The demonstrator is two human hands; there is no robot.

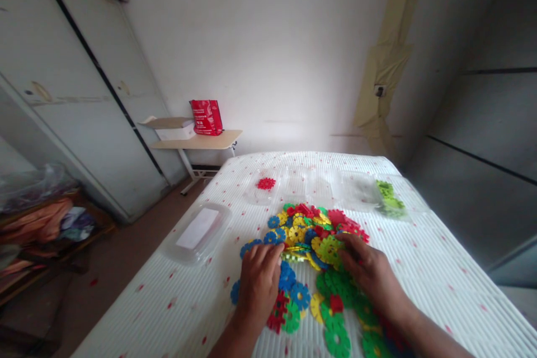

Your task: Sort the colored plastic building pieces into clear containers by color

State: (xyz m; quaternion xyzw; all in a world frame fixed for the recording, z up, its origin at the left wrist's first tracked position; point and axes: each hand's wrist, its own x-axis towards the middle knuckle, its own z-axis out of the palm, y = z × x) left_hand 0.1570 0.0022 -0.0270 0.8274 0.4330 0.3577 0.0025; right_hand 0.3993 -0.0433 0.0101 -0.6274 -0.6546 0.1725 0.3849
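A pile of notched plastic discs (296, 234) in red, yellow, blue and green lies on the white cloth in front of me. My left hand (260, 271) is at the pile's left side, its fingers bent and pressed together; whatever they hold is hidden. Just right of its fingertips are light green pieces (295, 258). On the right, my right hand (371, 271) has thumb and fingers closed at the edge of a yellow-green disc (329, 250). Between my forearms lie blue discs (300, 295), a red piece (277, 313) and dark green discs (337, 338).
Clear plastic trays stand beyond the pile, one with red pieces (266, 183), another with light green pieces (389, 197). A clear lid (197, 234) with a white paper lies left. Behind, a small table (218, 140) bears a red bag (207, 117) and a box (175, 131).
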